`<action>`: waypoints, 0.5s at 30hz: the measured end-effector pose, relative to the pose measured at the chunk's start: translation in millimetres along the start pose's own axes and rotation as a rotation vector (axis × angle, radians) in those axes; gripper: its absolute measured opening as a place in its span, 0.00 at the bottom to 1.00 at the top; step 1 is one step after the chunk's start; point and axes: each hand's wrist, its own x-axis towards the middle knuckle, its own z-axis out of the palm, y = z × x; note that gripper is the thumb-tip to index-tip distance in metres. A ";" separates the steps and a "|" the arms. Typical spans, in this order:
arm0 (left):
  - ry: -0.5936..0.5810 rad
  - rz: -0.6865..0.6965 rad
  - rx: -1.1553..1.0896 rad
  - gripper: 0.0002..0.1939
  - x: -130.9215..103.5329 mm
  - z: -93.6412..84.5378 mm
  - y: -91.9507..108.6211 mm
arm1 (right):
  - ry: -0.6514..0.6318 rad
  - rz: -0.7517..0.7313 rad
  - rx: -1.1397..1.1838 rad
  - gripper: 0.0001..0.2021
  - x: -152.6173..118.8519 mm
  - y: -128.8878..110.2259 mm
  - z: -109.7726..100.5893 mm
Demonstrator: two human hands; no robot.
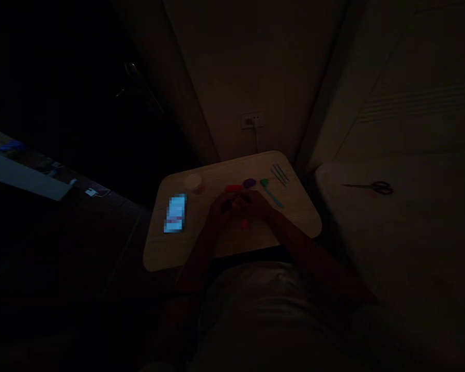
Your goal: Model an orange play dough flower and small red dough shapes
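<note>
In the dim light, my left hand [219, 211] and my right hand [256, 204] meet over the middle of the small table [201, 237]. Their fingers are closed together around a small orange lump [236, 204] that looks like modelling clay. Darkness hides most of the fingertips. Just beyond the hands lie a red lump [233, 188] and a purple lump [250, 183]. A green lump [264, 182] touches the end of a light-blue plastic tool [274, 197] to the right of my right hand. Nearer to me is a small pink lump [244, 223].
On the table's left are a lit phone [175, 213] and a pale lidded tub [194, 183]. Several thin sticks [280, 175] lie at the far right. Scissors [372, 187] rest on a pale surface to the right. A wall socket [251, 120] with a plugged cable is behind.
</note>
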 end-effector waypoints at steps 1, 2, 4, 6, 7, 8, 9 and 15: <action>-0.003 0.002 -0.005 0.16 -0.2 -0.2 -0.4 | -0.002 -0.003 0.008 0.14 -0.2 -0.4 -0.1; -0.008 0.001 -0.008 0.16 -0.3 -0.3 -0.6 | -0.002 -0.008 0.013 0.14 -0.3 -0.8 -0.3; -0.013 -0.005 -0.006 0.15 -0.4 -0.7 0.0 | -0.002 -0.010 0.011 0.14 -0.5 -1.4 -0.9; -0.018 -0.010 -0.005 0.15 -0.3 -0.8 1.4 | -0.003 -0.004 0.004 0.14 -0.5 -1.6 -1.4; -0.016 -0.010 -0.005 0.15 -0.3 -0.8 2.2 | -0.006 -0.001 0.003 0.13 -0.4 -1.4 -1.5; -0.013 -0.010 -0.005 0.15 -0.2 -0.7 2.9 | -0.008 0.000 0.006 0.13 -0.3 -1.2 -1.6; -0.013 -0.009 -0.002 0.15 -0.2 -0.7 3.4 | -0.010 -0.002 0.008 0.13 -0.2 -0.9 -1.6; -0.009 -0.001 -0.002 0.15 0.0 -0.7 3.8 | -0.005 -0.001 -0.007 0.15 -0.9 -0.8 -1.0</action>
